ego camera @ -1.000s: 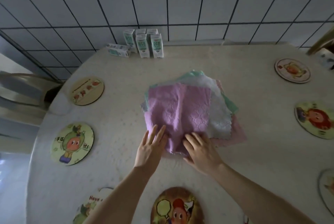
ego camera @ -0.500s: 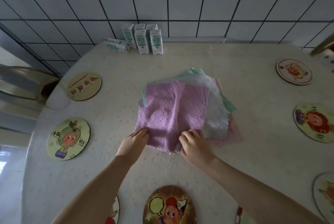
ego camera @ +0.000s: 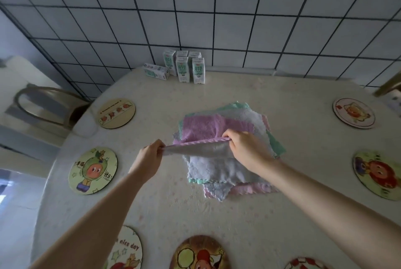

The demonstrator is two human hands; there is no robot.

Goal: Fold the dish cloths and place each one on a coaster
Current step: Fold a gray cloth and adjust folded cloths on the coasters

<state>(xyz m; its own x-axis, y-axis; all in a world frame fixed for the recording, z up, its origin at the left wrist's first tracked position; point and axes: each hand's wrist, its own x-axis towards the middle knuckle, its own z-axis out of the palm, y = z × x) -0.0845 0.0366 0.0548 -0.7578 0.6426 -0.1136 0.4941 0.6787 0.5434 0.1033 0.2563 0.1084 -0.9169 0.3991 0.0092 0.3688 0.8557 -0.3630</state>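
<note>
A person's left hand (ego camera: 149, 156) and right hand (ego camera: 245, 149) each pinch one end of the near edge of the top purple cloth (ego camera: 208, 127). They hold that edge taut and raised above the pile (ego camera: 217, 173) of dish cloths at the middle of the desk (ego camera: 282, 225). The hands are apart, which keeps the edge straight, and the cloth's grey underside shows. Its far half lies on the pile. The grip looks set for a fold in half, away from the person. Round coasters (ego camera: 92, 170) ring the desk's rim within easy reach, and none in view bears a cloth. Milk cartons (ego camera: 184, 67) stand at the far edge, out of the way.
</note>
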